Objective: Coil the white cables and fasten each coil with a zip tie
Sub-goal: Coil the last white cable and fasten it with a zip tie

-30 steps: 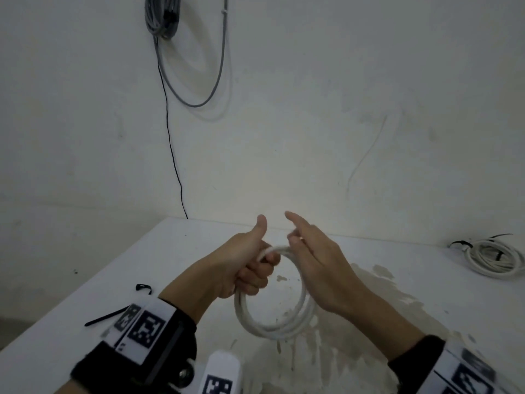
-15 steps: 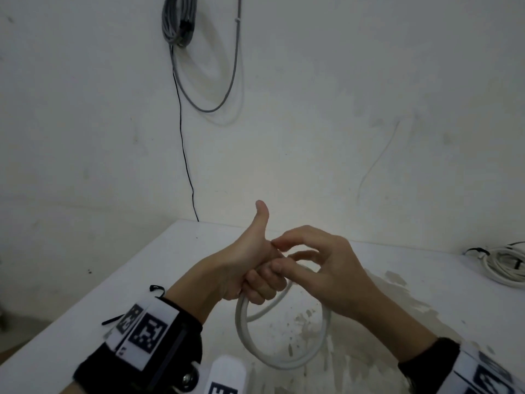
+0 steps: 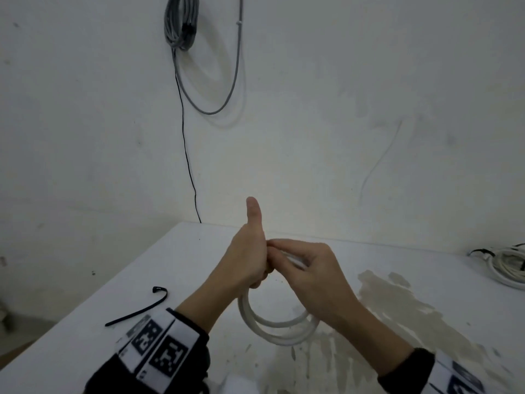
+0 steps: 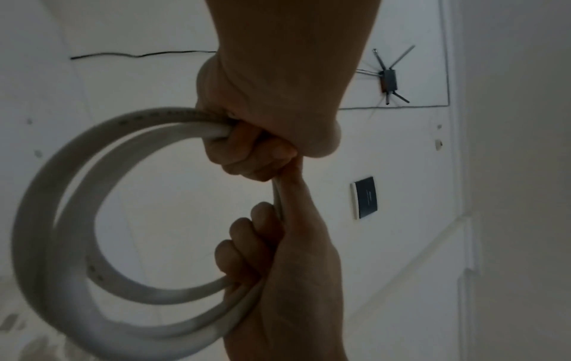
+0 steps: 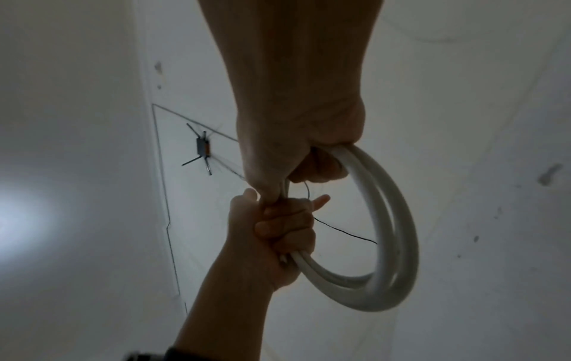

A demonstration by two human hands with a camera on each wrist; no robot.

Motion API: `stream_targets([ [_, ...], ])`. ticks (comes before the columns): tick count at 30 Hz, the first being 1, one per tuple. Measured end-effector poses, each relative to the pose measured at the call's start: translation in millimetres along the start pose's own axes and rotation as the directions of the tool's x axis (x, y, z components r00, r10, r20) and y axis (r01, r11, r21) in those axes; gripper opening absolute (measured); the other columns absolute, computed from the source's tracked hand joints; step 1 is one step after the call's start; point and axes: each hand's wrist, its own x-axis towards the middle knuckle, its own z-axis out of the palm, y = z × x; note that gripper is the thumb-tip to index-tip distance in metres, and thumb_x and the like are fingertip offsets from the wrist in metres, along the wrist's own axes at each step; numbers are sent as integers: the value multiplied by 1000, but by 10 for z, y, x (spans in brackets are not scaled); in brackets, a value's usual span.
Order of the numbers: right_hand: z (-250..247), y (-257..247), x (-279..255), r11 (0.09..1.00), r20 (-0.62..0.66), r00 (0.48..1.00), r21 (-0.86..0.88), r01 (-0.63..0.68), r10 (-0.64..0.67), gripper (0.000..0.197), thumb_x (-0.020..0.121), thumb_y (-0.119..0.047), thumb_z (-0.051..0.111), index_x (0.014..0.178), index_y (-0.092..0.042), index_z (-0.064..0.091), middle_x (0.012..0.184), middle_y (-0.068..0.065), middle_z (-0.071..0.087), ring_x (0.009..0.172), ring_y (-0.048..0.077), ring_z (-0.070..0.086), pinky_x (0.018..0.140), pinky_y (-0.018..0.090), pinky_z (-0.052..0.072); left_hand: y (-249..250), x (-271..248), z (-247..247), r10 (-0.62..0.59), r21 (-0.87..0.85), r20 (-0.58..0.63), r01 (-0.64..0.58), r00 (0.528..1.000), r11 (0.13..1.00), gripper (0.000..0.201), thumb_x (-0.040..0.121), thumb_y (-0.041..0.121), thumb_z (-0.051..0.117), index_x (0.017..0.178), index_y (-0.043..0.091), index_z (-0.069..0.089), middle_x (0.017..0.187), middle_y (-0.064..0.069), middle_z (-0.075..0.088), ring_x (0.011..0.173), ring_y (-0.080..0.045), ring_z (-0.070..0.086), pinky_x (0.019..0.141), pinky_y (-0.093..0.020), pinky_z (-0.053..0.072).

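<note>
A white cable coil [image 3: 279, 340] of two or three loops hangs above the white table [image 3: 184, 257]. My left hand [image 3: 250, 263] grips the coil's top in a fist with the thumb pointing up. Right beside that fist, my right hand [image 3: 309, 268] pinches the cable, and its other fingers curl round the loops. In the left wrist view the left hand [image 4: 253, 151] and right hand [image 4: 278, 256] hold the coil [image 4: 37, 232]. The right wrist view shows the right hand [image 5: 293, 146], the left hand [image 5: 278, 232] and the coil [image 5: 404, 244]. A black zip tie [image 3: 136, 311] lies on the table to the left.
Another bundle of white cable [image 3: 508, 268] lies at the table's far right edge. A grey cable bundle [image 3: 181, 21] hangs on the wall, with a thin black wire [image 3: 184, 143] running down to the table. A stained patch [image 3: 397, 302] marks the tabletop at the right.
My right hand has gone from open fingers over the coil to a pinch on the cable against the left fist. The left thumb has risen upright.
</note>
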Motion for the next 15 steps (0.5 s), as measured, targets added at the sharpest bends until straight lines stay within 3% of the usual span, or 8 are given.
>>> stream_targets([
  [1, -27, 2, -1, 999, 37, 999, 52, -15, 14, 16, 89, -14, 60, 93, -17, 76, 75, -3, 74, 67, 17, 69, 66, 38, 57, -22, -14, 3, -15, -4, 2, 15, 1000, 1000, 72, 66, 81, 3, 63, 18, 39, 38, 3, 30, 41, -12, 24, 43, -24, 20],
  [4, -95, -23, -38, 974, 117, 993, 218, -58, 33, 14, 86, 2, 60, 89, 1, 74, 63, -3, 70, 46, 2, 59, 46, 8, 43, -74, -34, 8, -49, -4, 95, 50, 994, 999, 81, 58, 83, 4, 74, 16, 47, 39, 3, 28, 42, -11, 23, 43, -23, 19],
  [6, -125, -33, -59, 959, 113, 993, 275, -70, 40, 15, 85, 7, 58, 87, 6, 73, 54, -7, 65, 38, -1, 54, 43, 4, 38, -93, -12, 4, -46, -28, 161, 51, 986, 998, 91, 68, 80, 3, 112, 15, 49, 42, 3, 30, 39, -10, 25, 40, -20, 21],
  [8, -148, -41, -56, 949, 79, 996, 307, -72, 50, 17, 86, 8, 55, 84, 4, 72, 49, -6, 63, 35, -1, 52, 42, 4, 37, -74, 21, -19, -5, -83, 240, 26, 971, 996, 83, 77, 75, 6, 129, 18, 38, 44, 1, 35, 37, -9, 30, 38, -17, 26],
  [10, -166, -46, -48, 931, 49, 996, 354, -91, 79, 19, 88, 6, 54, 80, 4, 71, 48, -2, 62, 32, 1, 48, 40, 6, 36, -34, 43, -67, 54, -107, 333, -19, 942, 994, 75, 84, 69, 9, 128, 16, 40, 47, -1, 43, 39, -12, 41, 41, -19, 36],
  [12, -181, -46, -35, 915, 22, 993, 387, -115, 116, 20, 89, 0, 55, 78, 2, 72, 50, 2, 61, 30, 4, 39, 34, 16, 31, 11, 37, -110, 99, -60, 399, -82, 912, 995, 68, 89, 62, 11, 123, 15, 46, 53, -2, 49, 46, -15, 52, 49, -24, 45],
  [15, -225, -4, -9, 895, -30, 981, 417, -162, 191, 16, 87, -8, 58, 83, -3, 73, 45, -6, 55, 31, 10, 27, 35, 17, 24, 45, -16, -153, 141, 21, 443, -168, 885, 986, 60, 95, 53, 14, 107, 13, 56, 60, -1, 55, 57, -17, 59, 61, -28, 51],
])
